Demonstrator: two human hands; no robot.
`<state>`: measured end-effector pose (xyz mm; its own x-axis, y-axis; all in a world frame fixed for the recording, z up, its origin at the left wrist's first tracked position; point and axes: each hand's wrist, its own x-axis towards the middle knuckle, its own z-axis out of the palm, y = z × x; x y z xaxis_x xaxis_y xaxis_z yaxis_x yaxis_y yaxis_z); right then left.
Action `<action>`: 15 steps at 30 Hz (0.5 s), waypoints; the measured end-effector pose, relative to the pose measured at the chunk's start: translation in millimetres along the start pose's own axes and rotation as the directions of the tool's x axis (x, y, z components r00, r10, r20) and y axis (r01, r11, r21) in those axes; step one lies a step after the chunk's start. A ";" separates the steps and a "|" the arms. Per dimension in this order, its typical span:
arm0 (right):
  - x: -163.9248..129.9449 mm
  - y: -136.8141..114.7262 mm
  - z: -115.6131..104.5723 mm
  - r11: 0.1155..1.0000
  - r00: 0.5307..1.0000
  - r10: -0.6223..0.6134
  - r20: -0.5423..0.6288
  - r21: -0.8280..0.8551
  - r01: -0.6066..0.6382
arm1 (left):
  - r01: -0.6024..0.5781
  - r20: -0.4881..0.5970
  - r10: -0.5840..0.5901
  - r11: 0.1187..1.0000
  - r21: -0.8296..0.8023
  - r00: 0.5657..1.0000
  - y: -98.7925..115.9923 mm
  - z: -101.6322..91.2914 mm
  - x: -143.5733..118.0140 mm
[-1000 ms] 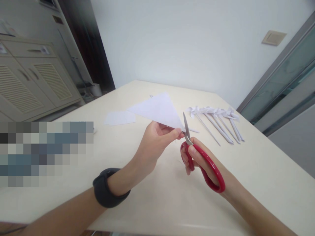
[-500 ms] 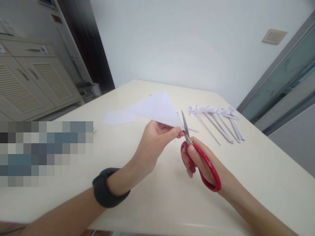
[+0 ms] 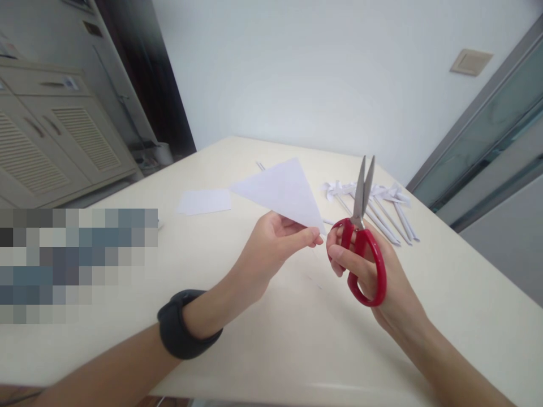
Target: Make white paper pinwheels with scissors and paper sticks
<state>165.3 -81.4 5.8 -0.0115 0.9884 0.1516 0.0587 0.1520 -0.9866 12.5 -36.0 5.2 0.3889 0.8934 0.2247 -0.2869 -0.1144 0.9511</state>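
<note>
A folded white paper triangle [image 3: 285, 192] was pinched at its near corner by the left hand [image 3: 271, 249] and held above the cream table [image 3: 458, 305]. Red-handled scissors [image 3: 362, 237] were gripped by the right hand [image 3: 373, 277], fingers through the loops, blades nearly closed and pointed up, just beside the paper. Paper pinwheels [image 3: 373, 203] lay behind, a small paper sheet [image 3: 204, 201] to the left.

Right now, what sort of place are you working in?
Probably a room in a home. A cream table stands by a plain white wall, with louvred cabinets at the left and a glass sliding door at the right. Paper pinwheels lie on the table.
</note>
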 end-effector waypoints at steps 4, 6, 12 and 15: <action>-0.5 -2.0 0.0 1.000 0.999 -0.023 -0.047 -0.014 0.023 | 0.048 0.027 -0.049 0.999 0.019 0.998 -1.0 3.9 -1.5; -0.4 -0.4 -0.2 0.999 0.998 -0.028 -0.057 -0.033 0.026 | 0.073 0.046 -0.074 0.997 0.025 0.996 -1.7 5.1 -1.7; 0.8 3.0 -1.4 0.999 1.000 -0.004 -0.029 -0.041 0.003 | 0.045 -0.002 -0.045 0.999 0.023 0.999 -3.6 1.6 0.3; -0.2 1.6 -0.4 0.999 1.000 0.014 -0.004 -0.031 -0.014 | 0.012 -0.047 -0.014 0.999 -0.042 0.999 -4.0 0.5 -0.3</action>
<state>165.8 -81.4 4.2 -0.0069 0.9905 0.1376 0.0896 0.1377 -0.9864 14.0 -36.1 1.4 0.3516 0.9142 0.2017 -0.3193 -0.0854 0.9438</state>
